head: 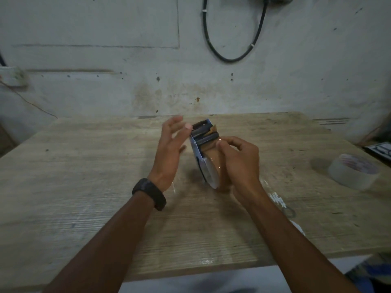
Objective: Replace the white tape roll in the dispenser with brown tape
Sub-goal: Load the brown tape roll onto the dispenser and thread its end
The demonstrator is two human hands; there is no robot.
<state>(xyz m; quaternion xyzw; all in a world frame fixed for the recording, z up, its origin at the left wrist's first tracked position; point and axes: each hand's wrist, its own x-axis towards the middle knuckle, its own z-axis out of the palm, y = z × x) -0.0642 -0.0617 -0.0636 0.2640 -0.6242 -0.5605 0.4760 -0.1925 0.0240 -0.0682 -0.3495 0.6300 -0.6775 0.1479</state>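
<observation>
The tape dispenser (201,142) stands tilted at the middle of the wooden table (84,166), its serrated blade pointing up and away. A brown tape roll (219,166) sits in it, with a brown strip running up to the rollers. My right hand (239,163) wraps around the brown roll and dispenser from the right, thumb near the rollers. My left hand (171,149) hovers just left of the dispenser with fingers spread, fingertips close to the blade end, holding nothing. The white tape roll (353,172) lies flat on the table at the far right.
A dark object (378,152) lies at the table's right edge. A small metal ring (288,212) rests on the table near my right forearm. The wall with a looped black cable (230,58) is directly behind the table.
</observation>
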